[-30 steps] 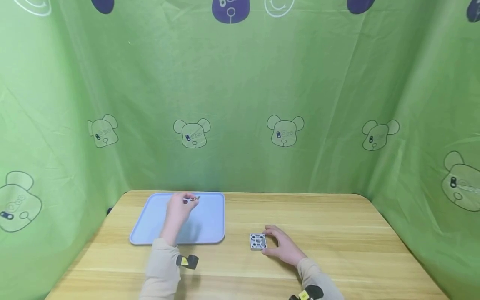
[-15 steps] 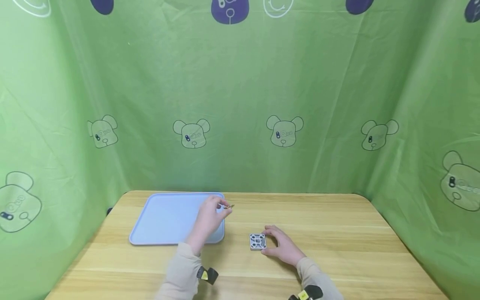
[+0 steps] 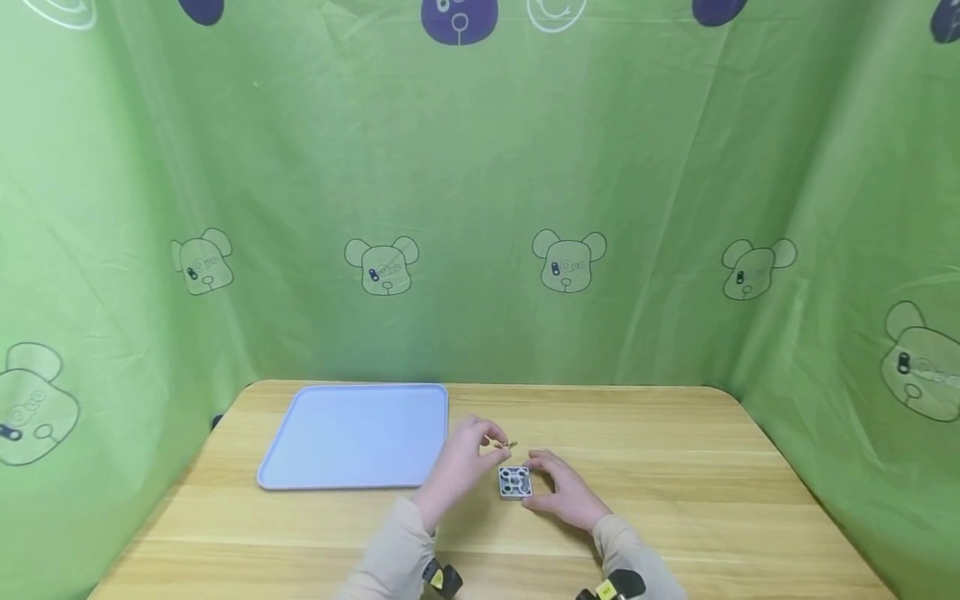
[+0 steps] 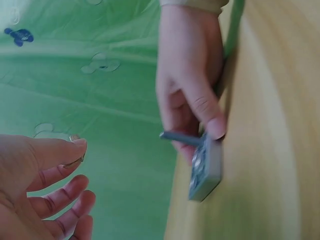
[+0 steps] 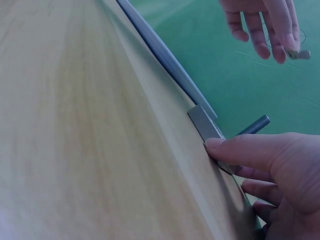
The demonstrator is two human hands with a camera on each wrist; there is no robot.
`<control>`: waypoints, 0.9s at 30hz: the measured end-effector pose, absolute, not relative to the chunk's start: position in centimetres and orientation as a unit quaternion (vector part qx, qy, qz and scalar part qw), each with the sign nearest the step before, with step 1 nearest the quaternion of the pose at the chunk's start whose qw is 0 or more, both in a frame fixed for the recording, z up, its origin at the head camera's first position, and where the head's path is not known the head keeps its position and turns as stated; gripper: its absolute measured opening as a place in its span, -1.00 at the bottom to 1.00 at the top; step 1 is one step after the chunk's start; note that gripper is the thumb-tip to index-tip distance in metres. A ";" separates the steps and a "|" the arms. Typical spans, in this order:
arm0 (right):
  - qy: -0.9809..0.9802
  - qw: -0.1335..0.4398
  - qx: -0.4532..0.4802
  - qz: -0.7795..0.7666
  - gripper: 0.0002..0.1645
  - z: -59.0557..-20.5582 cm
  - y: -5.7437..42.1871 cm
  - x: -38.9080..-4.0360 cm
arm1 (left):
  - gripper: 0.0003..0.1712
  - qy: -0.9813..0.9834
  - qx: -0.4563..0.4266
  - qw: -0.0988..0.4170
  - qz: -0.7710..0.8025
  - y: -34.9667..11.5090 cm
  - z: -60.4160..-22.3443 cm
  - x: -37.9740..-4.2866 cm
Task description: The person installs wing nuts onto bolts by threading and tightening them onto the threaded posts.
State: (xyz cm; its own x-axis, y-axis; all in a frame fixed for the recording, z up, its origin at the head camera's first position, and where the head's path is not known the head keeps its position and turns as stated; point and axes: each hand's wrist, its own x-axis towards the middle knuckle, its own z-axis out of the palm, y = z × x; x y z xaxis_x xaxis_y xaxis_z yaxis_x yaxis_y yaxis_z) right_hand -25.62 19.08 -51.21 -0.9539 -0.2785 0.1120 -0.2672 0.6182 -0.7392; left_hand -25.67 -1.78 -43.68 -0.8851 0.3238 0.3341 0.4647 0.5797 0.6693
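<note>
A square grey metal block (image 3: 514,483) with several round holes lies on the table. A threaded bolt (image 5: 256,125) sticks out of its top face. My right hand (image 3: 567,493) holds the block by its right side, thumb in front and fingers behind, as the right wrist view also shows. To the left and slightly behind, my left hand (image 3: 467,458) is raised above the table. Between its thumb and forefinger it pinches a small brass-coloured wing nut (image 5: 298,54), partly hidden by the fingertips. The wing nut is apart from the bolt.
A light blue tray (image 3: 356,437) lies on the left part of the wooden table (image 3: 660,450). Green printed curtains (image 3: 480,333) hang behind the table and along both sides.
My left hand has come from above the tray, moving right and toward me, and is now close to the block, still pinching the wing nut. The right hand and block have stayed in place.
</note>
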 end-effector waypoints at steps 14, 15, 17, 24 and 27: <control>0.899 0.004 -0.153 -0.411 -0.29 -51.3 19.2 -25.7 | -0.88 -0.888 -0.235 0.032 -0.395 0.6 -46.0 -25.3; 0.899 0.004 -0.153 -0.411 -0.31 -51.4 19.2 -25.7 | -0.87 -0.888 -0.234 0.032 -0.394 0.7 -46.2 -25.2; 0.898 0.003 -0.155 -0.413 -0.32 -51.5 19.2 -25.8 | -0.87 -0.886 -0.237 0.032 -0.397 0.9 -46.5 -25.3; 0.891 0.002 -0.159 -0.424 -0.37 -51.5 19.2 -25.8 | -0.87 -0.885 -0.239 0.027 -0.399 1.1 -47.2 -25.4; 0.892 0.001 -0.160 -0.423 -0.36 -51.6 19.3 -25.8 | -0.86 -0.886 -0.239 0.030 -0.396 1.2 -47.4 -25.4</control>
